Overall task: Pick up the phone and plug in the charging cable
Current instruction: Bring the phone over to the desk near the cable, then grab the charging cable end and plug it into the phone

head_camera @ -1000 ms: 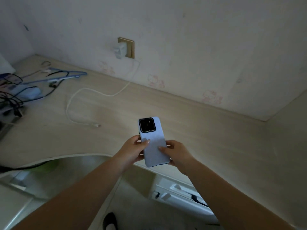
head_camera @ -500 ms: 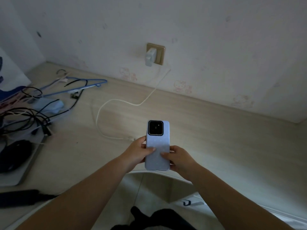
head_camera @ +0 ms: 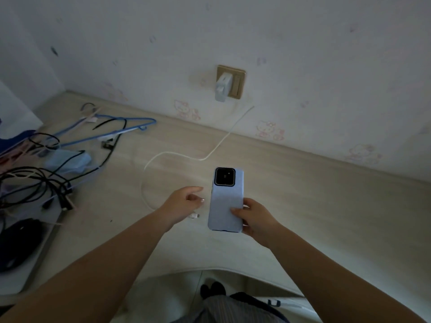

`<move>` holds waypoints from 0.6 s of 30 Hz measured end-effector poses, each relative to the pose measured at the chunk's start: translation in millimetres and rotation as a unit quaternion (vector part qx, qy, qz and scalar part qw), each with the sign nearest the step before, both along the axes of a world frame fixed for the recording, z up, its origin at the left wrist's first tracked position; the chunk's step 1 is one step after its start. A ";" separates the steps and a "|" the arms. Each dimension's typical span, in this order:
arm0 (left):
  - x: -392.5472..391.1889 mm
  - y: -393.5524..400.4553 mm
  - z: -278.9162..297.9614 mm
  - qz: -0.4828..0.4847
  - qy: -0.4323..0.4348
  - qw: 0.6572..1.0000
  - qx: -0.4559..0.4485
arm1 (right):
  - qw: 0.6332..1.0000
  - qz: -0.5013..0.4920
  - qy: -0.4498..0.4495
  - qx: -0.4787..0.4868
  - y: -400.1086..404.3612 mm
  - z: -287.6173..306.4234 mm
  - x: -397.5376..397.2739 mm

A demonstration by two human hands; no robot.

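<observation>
Bare desk (head_camera: 303,206) around cable plug (head_camera: 194,215)

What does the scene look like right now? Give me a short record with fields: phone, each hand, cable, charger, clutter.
phone: light blue phone, back and camera block facing up, above the desk
right hand: right hand grips the phone's lower right edge
left hand: left hand off the phone, open, over the cable's free end
cable: white charging cable loops across the desk; its plug lies unconnected beside the phone
charger: white adapter in the wall socket
clutter: blue hangers and black cords far left
</observation>
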State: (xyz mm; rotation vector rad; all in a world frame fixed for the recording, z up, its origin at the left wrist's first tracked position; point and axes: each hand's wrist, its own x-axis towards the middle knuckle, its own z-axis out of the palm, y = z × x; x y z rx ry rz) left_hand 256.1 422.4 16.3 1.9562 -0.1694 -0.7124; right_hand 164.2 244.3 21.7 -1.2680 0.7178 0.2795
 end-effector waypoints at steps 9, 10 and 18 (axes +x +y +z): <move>19.8 27.5 -40.3 -0.185 -0.135 0.941 0.251 | 1.000 -0.019 0.019 -0.007 -6.5 -9.1 29.8; 20.7 28.6 -43.6 -0.202 -0.149 0.931 0.264 | 0.999 -0.025 0.021 -0.005 -5.4 -10.6 32.8; 28.7 23.4 -49.4 -0.259 -0.225 0.883 0.321 | 0.995 -0.093 0.034 0.015 4.7 -15.6 48.1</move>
